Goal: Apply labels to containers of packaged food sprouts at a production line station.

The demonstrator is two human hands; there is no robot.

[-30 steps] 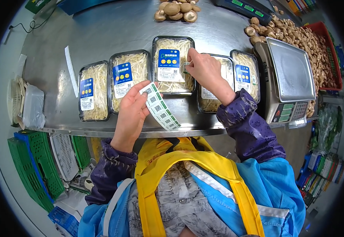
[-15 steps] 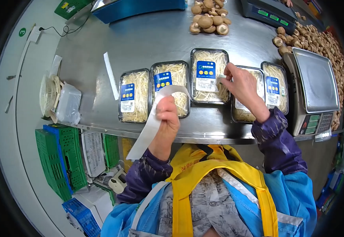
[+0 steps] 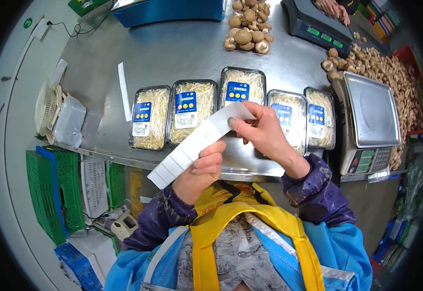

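A white strip of small labels stretches slantwise between my hands, above the table's near edge. My left hand is closed around its lower part, the fingers curled in front. At the upper end my right hand pinches the strip between thumb and fingers. Behind them, several black-rimmed trays of bean sprouts stand in a row, each with a blue and white label. The middle tray is partly covered by the strip and my right hand. To the left are a second tray and the leftmost tray.
A scale with a steel pan stands at the right, beside a heap of mushrooms. Packed mushrooms and another scale, near another person's hands, are farther back. A paper strip lies left. Green crates stand below.
My right hand has left the middle tray and come toward my left hand, taking hold of the strip's upper end. The strip, curled over before, is now drawn out straighter.
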